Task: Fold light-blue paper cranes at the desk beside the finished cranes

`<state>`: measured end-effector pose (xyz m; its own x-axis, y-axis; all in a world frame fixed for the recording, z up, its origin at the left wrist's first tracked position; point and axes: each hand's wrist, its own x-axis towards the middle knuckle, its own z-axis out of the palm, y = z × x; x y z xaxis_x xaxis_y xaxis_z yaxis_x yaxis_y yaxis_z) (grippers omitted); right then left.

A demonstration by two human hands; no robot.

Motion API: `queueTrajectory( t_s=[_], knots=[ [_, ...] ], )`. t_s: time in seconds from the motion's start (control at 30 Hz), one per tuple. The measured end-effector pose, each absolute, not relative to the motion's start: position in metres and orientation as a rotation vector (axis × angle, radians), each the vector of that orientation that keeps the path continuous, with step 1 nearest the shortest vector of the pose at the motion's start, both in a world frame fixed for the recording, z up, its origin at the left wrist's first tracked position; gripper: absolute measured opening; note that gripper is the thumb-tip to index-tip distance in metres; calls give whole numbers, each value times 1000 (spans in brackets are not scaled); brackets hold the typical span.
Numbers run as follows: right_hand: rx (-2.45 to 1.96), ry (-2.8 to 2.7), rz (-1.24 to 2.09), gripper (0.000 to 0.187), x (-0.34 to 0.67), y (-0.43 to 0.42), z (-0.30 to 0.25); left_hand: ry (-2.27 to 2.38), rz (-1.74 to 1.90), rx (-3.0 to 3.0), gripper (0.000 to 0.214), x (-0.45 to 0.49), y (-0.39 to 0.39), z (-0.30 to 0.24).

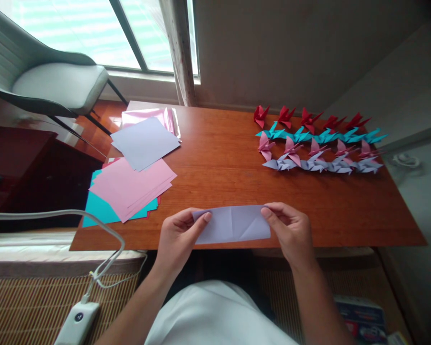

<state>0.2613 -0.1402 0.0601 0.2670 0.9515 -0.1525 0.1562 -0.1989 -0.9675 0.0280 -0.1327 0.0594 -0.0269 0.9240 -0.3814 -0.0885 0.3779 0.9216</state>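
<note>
A lavender sheet of paper (232, 224), folded in half into a long rectangle with creases showing, hangs over the near edge of the wooden table (222, 158). My left hand (179, 237) pinches its left end with thumb on top. Its right end is pinched by my right hand (289, 230). Both hands are closed on the paper.
Loose square sheets lie at the table's left: a lavender sheet (145, 142), pink sheets (131, 187), teal sheets (100, 211). Folded paper cranes stand in rows at the back right: red cranes (309, 117), teal cranes (319, 136), pink cranes (312, 148), lavender cranes (326, 165). A grey chair (57, 86) stands by the window.
</note>
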Motion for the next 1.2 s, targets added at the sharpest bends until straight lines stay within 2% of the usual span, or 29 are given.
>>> queueTrajectory(
  t_s=[0.43,1.2],
  knots=[
    [-1610,-1074,1040,20,259,-142,70,1387,954,1003,23,23,-129,66],
    [-1592,-1067,1146,17,268,-142,73,1369,938,712,29,33,-130,77]
  ],
)
